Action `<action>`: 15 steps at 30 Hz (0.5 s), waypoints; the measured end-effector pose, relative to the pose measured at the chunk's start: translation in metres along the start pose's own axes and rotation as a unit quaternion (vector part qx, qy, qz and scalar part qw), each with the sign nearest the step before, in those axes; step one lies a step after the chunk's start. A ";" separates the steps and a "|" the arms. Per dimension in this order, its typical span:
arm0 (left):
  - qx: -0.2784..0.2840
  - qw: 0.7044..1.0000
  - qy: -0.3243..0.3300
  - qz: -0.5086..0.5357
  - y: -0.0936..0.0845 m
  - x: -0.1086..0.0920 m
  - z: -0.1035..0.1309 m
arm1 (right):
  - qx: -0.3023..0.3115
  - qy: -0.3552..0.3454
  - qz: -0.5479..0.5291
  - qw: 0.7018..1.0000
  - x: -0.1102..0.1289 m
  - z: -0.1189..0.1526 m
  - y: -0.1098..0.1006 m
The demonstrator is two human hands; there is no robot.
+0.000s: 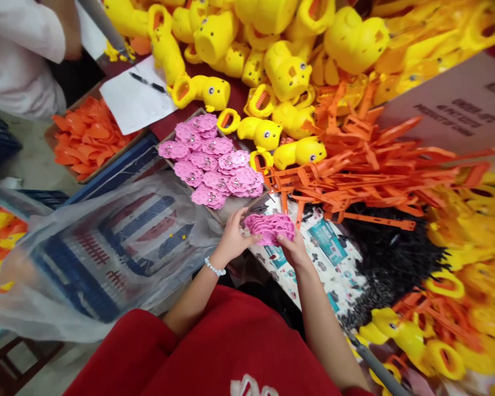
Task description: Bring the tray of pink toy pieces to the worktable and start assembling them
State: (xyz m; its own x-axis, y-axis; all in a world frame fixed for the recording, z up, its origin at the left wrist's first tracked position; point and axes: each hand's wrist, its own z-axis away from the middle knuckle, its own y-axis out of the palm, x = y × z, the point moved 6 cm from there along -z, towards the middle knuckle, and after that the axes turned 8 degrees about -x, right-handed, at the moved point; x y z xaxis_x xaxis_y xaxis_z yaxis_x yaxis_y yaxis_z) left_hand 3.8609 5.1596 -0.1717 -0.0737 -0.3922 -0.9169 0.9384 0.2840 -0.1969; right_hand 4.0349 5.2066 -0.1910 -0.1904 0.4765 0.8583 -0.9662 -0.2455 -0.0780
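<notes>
From my end, the widest thing in view is the mound of yellow animal-shaped shells (291, 71) across the far side, then the tangle of orange strips (355, 170) beside it, ahead and to the right of the hands. Smaller is the shallow carton (230, 208), holding layered pink pieces (206, 160). I see the left hand (236, 237) and right hand (295, 248) grasping a pink stack (269, 226) between them, one at each end, thumbs on the near side. Its long axis runs roughly left to right, over a printed white surface (338, 275). The relation I'd watch: the carton lies ahead and to the left of the stack, just beyond the left fingertips, so the left hand is nearer.
</notes>
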 end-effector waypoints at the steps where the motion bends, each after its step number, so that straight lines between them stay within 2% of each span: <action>1: 0.040 0.999 0.006 -0.005 0.012 -0.005 0.002 | -0.008 0.008 -0.025 1.000 -0.006 0.008 -0.009; 3: 0.118 0.993 0.007 -0.005 0.035 -0.013 0.008 | -0.033 0.019 -0.071 0.997 -0.017 0.023 -0.028; 6: 0.178 0.984 0.021 -0.020 0.065 -0.023 0.023 | -0.060 0.015 -0.075 0.995 -0.026 0.046 -0.053; 11: 0.218 0.957 0.164 -0.096 0.109 -0.038 0.048 | -0.046 -0.005 -0.050 0.998 -0.031 0.083 -0.092; 15: 0.265 0.921 0.246 -0.148 0.152 -0.030 0.064 | -0.086 -0.036 -0.018 0.995 -0.046 0.104 -0.132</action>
State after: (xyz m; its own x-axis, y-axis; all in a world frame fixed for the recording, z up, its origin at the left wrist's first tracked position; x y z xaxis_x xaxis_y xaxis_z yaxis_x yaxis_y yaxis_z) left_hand 4.0276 5.1582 -0.1516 -0.3744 0.0973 -0.9221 0.8759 -0.2891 -0.3862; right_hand 4.1890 5.1287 -0.1676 -0.1472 0.4185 0.8962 -0.9890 -0.0784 -0.1258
